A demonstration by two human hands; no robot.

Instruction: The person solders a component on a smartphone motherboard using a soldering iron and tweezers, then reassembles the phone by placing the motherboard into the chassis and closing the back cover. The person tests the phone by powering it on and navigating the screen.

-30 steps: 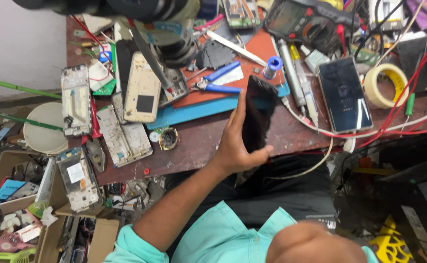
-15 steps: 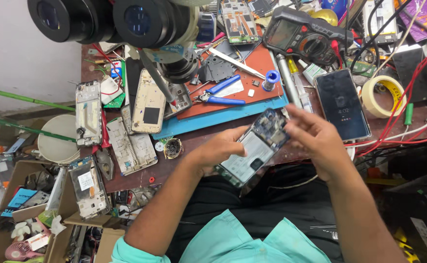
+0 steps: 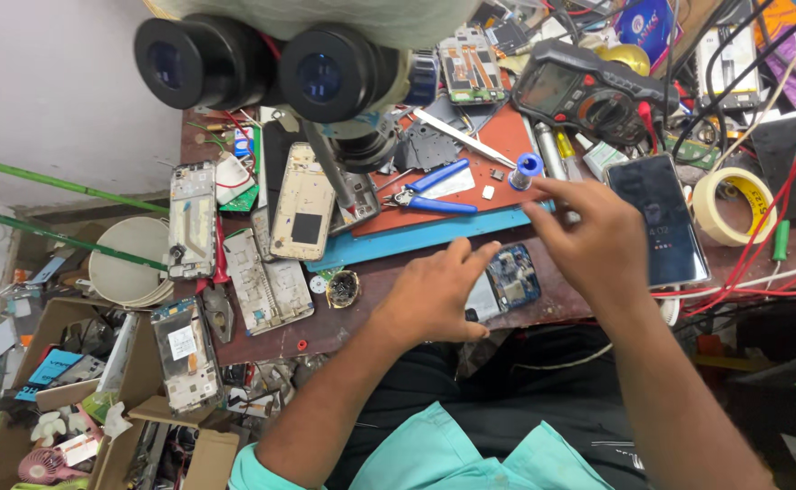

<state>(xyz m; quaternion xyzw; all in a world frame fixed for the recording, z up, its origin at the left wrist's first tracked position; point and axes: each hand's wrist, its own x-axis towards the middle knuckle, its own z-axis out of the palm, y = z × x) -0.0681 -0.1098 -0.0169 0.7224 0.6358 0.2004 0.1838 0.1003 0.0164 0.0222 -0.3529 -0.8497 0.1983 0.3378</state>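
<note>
Two hands over a cluttered brown surface, viewed from above. Left hand flat, fingers extended, pressing on an opened phone near the front edge: rectangular body, blue circuit board exposed, pale shield plate at its left end. Right hand hovering just above and right of the phone, fingers loosely curled, pinched tips pointing toward a small blue spool; whether anything sits between the tips, cannot tell. Blue silicone mat with a rust-red mat on top, both matte. On the red mat: blue-handled cutters, slim metal tweezers, a dark stamped plate. Right of the hands: intact phone with glossy dark glass, roll of cream masking tape, black clamp meter with red leads trailing across the edge. Left side: several stripped phone frames, gold and silver, flat and scuffed, plus a small round brass-toned part. Black twin microscope eyepieces overhanging the top. White wall at left; open cardboard boxes of scrap parts below the surface edge.
</note>
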